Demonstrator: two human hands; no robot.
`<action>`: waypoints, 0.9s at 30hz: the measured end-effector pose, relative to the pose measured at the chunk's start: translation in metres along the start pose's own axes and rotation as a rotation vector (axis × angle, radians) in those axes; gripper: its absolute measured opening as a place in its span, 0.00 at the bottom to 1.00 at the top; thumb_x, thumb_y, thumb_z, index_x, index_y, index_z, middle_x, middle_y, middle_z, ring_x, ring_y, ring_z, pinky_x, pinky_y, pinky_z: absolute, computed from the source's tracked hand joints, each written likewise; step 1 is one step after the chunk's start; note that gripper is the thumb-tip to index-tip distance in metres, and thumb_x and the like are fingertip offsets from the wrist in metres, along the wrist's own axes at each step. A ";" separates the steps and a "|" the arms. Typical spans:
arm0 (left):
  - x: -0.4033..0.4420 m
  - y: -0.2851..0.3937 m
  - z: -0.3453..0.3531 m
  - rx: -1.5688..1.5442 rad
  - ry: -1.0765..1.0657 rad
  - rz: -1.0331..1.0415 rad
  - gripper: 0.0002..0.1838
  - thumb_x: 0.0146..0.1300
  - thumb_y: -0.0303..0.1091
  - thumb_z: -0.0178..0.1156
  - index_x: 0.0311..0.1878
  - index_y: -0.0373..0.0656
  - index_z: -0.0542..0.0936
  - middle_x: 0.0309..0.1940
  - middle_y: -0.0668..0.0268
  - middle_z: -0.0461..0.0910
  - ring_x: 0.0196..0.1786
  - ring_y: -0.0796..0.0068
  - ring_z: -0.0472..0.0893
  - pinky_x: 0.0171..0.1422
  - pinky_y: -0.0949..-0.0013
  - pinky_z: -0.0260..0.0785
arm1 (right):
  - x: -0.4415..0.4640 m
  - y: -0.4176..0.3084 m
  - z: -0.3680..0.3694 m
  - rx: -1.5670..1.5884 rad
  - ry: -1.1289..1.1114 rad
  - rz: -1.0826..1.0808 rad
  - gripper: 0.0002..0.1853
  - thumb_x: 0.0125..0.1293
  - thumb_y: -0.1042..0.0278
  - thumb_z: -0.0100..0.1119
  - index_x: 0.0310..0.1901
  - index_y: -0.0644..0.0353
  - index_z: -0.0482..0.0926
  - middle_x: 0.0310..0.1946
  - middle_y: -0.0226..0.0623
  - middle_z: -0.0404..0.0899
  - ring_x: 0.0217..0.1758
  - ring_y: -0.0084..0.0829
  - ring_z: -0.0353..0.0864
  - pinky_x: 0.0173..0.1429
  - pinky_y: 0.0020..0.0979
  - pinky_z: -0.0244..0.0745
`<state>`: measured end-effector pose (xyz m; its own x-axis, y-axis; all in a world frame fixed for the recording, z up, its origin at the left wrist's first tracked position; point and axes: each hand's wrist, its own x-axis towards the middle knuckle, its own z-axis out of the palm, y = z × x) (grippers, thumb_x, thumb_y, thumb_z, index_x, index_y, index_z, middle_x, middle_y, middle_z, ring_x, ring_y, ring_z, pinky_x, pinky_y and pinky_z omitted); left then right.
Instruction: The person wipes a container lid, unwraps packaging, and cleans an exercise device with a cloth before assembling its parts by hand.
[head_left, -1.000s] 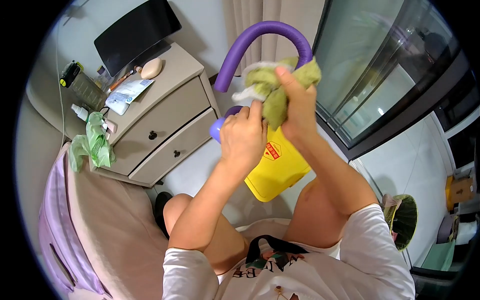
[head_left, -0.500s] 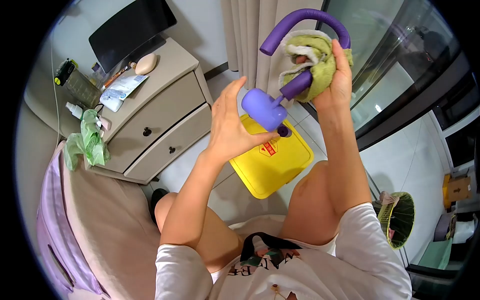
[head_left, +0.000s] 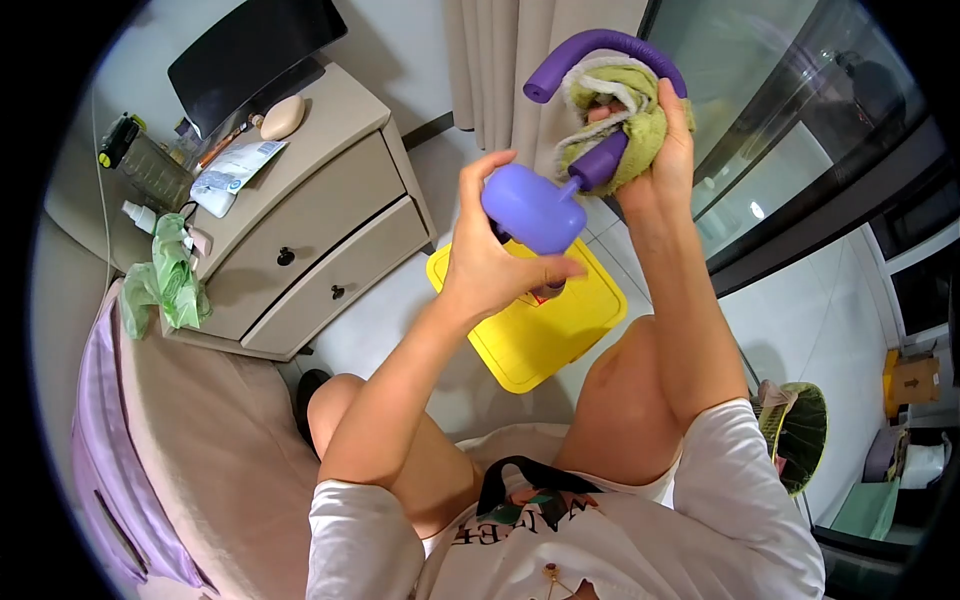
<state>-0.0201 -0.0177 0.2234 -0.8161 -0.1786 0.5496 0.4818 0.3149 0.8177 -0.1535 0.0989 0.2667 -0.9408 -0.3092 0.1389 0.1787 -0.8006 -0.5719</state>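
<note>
Over the far edge of the yellow box, the left hand curves around the light-purple hub of a foam-padded exerciser; whether it grips firmly, I cannot tell. Beyond the box and to its right, the right hand clutches a green towel wrapped around the exerciser's dark-purple padding. A dresser stands left of the box.

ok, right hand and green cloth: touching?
Touching. The head view shows the right hand wrapped around the green cloth, thumb lying against it with no gap.
</note>
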 end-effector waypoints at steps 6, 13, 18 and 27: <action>0.003 -0.007 0.007 0.047 0.229 -0.141 0.45 0.34 0.35 0.78 0.55 0.43 0.61 0.45 0.57 0.74 0.46 0.66 0.78 0.49 0.66 0.72 | -0.018 0.041 0.012 -0.136 0.017 0.026 0.19 0.67 0.53 0.50 0.46 0.63 0.73 0.40 0.40 0.79 0.39 0.32 0.81 0.44 0.36 0.78; 0.004 -0.006 -0.025 0.159 0.110 -0.060 0.44 0.30 0.37 0.75 0.54 0.44 0.63 0.41 0.59 0.74 0.43 0.66 0.78 0.50 0.65 0.70 | -0.038 0.030 0.031 -0.096 0.073 0.089 0.12 0.63 0.64 0.58 0.42 0.64 0.75 0.37 0.37 0.78 0.37 0.29 0.80 0.42 0.32 0.77; 0.009 0.006 -0.051 0.150 0.029 0.000 0.42 0.29 0.36 0.74 0.53 0.45 0.66 0.41 0.63 0.72 0.43 0.69 0.76 0.50 0.68 0.68 | -0.017 0.000 0.014 -0.145 0.028 0.040 0.16 0.65 0.59 0.55 0.46 0.62 0.74 0.40 0.37 0.78 0.42 0.31 0.79 0.48 0.34 0.76; 0.010 0.025 -0.062 0.254 -0.012 -0.070 0.39 0.28 0.39 0.73 0.50 0.45 0.69 0.38 0.64 0.75 0.43 0.67 0.76 0.49 0.67 0.67 | -0.004 -0.002 -0.008 -0.175 0.145 0.104 0.12 0.61 0.62 0.58 0.41 0.61 0.76 0.34 0.38 0.79 0.36 0.33 0.80 0.40 0.35 0.77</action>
<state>0.0033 -0.0691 0.2596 -0.8490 -0.1979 0.4900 0.3298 0.5261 0.7839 -0.1525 0.1059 0.2615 -0.9538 -0.2980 -0.0386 0.2359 -0.6631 -0.7104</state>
